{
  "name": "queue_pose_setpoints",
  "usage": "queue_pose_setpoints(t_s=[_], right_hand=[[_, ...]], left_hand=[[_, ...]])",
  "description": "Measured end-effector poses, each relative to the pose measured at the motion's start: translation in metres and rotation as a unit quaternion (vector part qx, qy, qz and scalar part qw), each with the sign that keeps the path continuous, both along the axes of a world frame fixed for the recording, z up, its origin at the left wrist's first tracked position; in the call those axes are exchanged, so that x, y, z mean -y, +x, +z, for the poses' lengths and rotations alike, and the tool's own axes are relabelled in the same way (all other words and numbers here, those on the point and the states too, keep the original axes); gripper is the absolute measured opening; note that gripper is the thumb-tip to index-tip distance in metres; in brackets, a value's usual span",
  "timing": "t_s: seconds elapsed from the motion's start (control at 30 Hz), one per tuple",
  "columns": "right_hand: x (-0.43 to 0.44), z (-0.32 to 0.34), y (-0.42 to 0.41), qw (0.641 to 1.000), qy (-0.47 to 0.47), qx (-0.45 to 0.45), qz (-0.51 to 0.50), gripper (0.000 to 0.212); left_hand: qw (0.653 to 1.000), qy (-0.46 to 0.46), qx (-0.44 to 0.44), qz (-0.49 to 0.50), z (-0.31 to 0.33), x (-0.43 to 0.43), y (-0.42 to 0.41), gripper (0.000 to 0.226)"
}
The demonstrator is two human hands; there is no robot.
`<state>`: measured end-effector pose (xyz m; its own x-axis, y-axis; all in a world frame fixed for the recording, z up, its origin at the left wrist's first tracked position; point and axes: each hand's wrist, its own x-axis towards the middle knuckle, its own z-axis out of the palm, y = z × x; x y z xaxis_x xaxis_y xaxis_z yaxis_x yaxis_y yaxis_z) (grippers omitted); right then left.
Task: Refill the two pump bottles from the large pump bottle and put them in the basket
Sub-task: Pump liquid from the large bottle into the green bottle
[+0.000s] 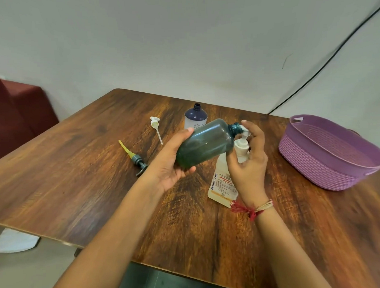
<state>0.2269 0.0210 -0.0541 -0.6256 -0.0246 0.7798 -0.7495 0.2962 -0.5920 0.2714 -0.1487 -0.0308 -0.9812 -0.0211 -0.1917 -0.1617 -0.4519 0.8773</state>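
My left hand (171, 162) grips a dark green bottle (206, 142), uncapped and tipped on its side, its open neck against the nozzle of the large white pump bottle (222, 183). That large bottle stands upright on the wooden table (76, 172). My right hand (249, 158) is curled round its white pump head, a finger over the top. Behind them stands a dark blue bottle (195, 118) with no cap. A white pump (156, 128) and a grey pump with a yellow tube (134, 158) lie loose on the table to the left.
A purple woven basket (326, 168) sits at the right side of the table, with nothing visible inside. A maroon seat (20, 107) is at the far left. A black cable (330, 60) runs down the wall behind the basket.
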Motion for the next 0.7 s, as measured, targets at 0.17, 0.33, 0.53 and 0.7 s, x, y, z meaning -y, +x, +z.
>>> queue_pose_setpoints(t_s=[0.17, 0.33, 0.53, 0.7], right_hand=[[-0.0015, 0.0011, -0.0036, 1.000, 0.000, 0.005, -0.009, 0.049], [-0.0005, -0.0004, -0.0037, 1.000, -0.004, 0.004, -0.019, 0.046], [-0.0025, -0.0011, -0.0038, 1.000, 0.009, 0.001, 0.007, 0.057], [-0.0029, -0.0014, -0.0054, 1.000, -0.006, -0.002, -0.008, 0.050]], left_hand=[[1.000, 0.002, -0.002, 0.015, -0.0008, 0.0009, -0.0011, 0.047], [1.000, -0.013, -0.005, 0.008, 0.0025, 0.0030, -0.0020, 0.044], [1.000, 0.004, -0.010, 0.008, 0.0016, -0.0020, 0.0000, 0.045], [1.000, -0.001, -0.011, 0.015, 0.0000, 0.0011, -0.0024, 0.045]])
